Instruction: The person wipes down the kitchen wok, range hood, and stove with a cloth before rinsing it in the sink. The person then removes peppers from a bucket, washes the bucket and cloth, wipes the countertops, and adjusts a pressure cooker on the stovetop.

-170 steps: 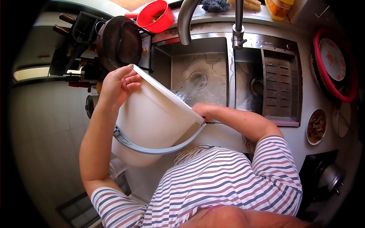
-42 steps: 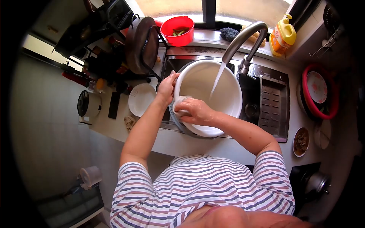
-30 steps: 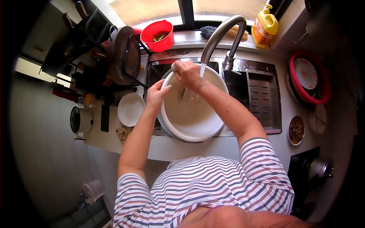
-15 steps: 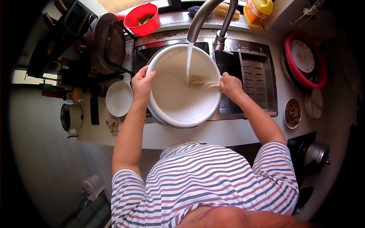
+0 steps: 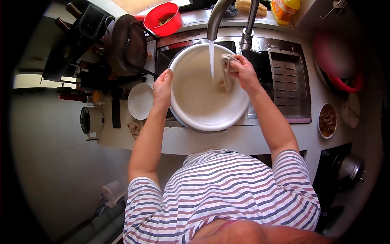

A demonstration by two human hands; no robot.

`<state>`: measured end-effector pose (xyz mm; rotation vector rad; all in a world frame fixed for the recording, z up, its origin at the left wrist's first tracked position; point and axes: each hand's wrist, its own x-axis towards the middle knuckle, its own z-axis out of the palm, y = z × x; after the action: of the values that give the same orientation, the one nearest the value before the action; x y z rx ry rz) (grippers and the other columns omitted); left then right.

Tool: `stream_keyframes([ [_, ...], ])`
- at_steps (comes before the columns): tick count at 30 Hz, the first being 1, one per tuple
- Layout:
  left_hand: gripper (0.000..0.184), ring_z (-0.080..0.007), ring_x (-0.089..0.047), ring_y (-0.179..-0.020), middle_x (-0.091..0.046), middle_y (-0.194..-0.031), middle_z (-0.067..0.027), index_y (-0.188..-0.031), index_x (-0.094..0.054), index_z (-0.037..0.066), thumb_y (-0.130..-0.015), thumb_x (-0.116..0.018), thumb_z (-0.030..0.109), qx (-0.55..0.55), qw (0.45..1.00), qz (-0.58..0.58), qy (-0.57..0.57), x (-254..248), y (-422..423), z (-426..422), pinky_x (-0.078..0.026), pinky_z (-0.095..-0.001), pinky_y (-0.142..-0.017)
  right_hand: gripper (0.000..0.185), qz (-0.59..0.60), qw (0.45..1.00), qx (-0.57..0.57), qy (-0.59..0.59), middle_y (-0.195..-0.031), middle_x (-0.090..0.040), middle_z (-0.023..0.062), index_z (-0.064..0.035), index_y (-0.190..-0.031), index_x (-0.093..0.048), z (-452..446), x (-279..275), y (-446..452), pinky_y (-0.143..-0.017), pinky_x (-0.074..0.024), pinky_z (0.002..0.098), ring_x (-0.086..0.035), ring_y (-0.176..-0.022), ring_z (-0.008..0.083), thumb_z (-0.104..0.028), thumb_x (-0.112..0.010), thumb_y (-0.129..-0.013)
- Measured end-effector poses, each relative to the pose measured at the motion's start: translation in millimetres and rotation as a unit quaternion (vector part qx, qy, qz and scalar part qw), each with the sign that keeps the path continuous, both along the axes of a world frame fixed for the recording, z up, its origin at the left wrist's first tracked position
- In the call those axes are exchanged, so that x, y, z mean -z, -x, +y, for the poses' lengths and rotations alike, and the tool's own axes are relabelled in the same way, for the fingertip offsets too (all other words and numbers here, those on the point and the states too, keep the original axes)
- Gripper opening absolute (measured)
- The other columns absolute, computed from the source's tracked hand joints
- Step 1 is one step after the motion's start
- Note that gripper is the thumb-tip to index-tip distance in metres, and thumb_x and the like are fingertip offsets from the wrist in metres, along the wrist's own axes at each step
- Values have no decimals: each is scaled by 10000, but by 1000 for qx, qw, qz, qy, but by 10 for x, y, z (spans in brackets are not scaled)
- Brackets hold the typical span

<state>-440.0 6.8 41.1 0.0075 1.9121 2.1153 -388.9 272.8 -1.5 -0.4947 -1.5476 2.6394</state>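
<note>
A white bucket (image 5: 195, 91) stands in the left basin of the sink, its mouth facing up. Water runs from the curved faucet (image 5: 217, 20) into it. My left hand (image 5: 163, 87) grips the bucket's left rim, thumb on the edge. My right hand (image 5: 245, 72) is closed on a wet, light-coloured cloth (image 5: 227, 69) at the upper right rim. The cloth hangs inside the bucket, just right of the stream.
A red pot (image 5: 163, 19) and a yellow bottle (image 5: 285, 10) stand on the ledge behind the sink. Left are a white bowl (image 5: 140, 101) and a dark pan (image 5: 126, 40); right are a drain tray (image 5: 285, 85) and a bowl of food (image 5: 327, 120).
The bucket went from tilted beside the sink to upright in the basin, and the faucet now runs into it. Lately my right hand moved the cloth around the rim, from left to right.
</note>
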Motion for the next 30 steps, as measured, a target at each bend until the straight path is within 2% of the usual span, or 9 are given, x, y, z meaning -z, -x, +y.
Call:
stream_keyframes([
  [4, 430, -94, -561, -792, -610, -931, -43, -1072, -552, -11, -897, -480, 376, -2, 1000, -4, -1, -52, -57, -1, -460, -218, -696, 231, 76, 965, -36, 249, -852, -584, 40, -49, -993, -500, -640, -2, 524, -660, -492, 298, -570, -760, 118, -58, -564, -770],
  [7, 448, -88, -548, -805, -603, -931, -39, -1073, -550, -13, -889, -491, 392, -22, 1000, -1, 10, -22, -94, -37, -449, -211, -708, 222, 111, 950, -104, 274, -819, -568, 32, -50, -965, -506, -1102, 1, 551, -628, -481, 267, -560, -733, 112, -87, -586, -761],
  [10, 471, -76, -530, -810, -594, -932, -30, -1066, -557, -13, -879, -500, 415, -43, 997, 21, 55, 89, -64, -113, -437, -203, -716, 157, 82, 952, -263, 137, -752, -537, 23, -51, -879, -523, -1366, -48, 280, -588, -429, 230, -511, -663, 95, -119, -590, -754],
  [14, 339, -63, -533, -785, -604, -916, -15, -1100, -556, -22, -804, -646, 116, -43, 995, 27, 85, 30, -50, -40, -433, -195, -708, 84, -15, 913, -399, 87, -670, -488, -16, -43, -750, -522, -1362, -130, -280, -542, -376, 235, -448, -592, 92, -118, -556, -733],
  [20, 350, -70, -547, -786, -609, -924, -31, -1111, -549, -27, -803, -642, 110, -32, 994, 28, 97, 17, -4, -24, -438, -196, -723, 144, 96, 664, -667, -322, -582, -497, 143, -1, -679, -525, -517, -120, -589, -525, -370, 358, -475, -557, 217, -125, -548, -609],
  [23, 345, -68, -549, -783, -610, -917, -28, -1114, -549, -25, -812, -630, 121, -11, 995, 29, 98, -39, -21, -25, -440, -193, -716, 151, 97, 439, -680, -580, -687, -602, 145, -66, -730, -634, -83, -248, -461, -593, -448, 409, -595, -700, 303, -157, -590, -618],
  [25, 343, -66, -548, -780, -611, -919, -27, -1116, -548, -21, -812, -628, 118, 4, 993, 33, 114, -63, -14, -13, -441, -192, -703, 128, 94, 345, -571, -739, -703, -631, 116, -83, -720, -672, 178, -385, -255, -622, -501, 363, -627, -723, 263, -172, -624, -643],
  [28, 335, -66, -549, -782, -610, -927, -26, -1113, -551, -19, -814, -623, 113, -3, 992, 45, 115, -50, -1, 4, -442, -191, -699, 153, 98, 394, -344, -847, -866, -609, 128, -74, -852, -671, 264, -410, 94, -631, -524, 332, -633, -800, 241, -78, -586, -726],
  [30, 334, -65, -547, -786, -609, -926, -24, -1113, -552, -19, -813, -622, 110, 3, 992, 45, 116, -50, 7, -10, -441, -190, -703, 161, 142, 402, -321, -846, -877, -595, 129, -68, -860, -668, 155, -368, 172, -624, -523, 331, -631, -791, 242, -66, -581, -725],
])
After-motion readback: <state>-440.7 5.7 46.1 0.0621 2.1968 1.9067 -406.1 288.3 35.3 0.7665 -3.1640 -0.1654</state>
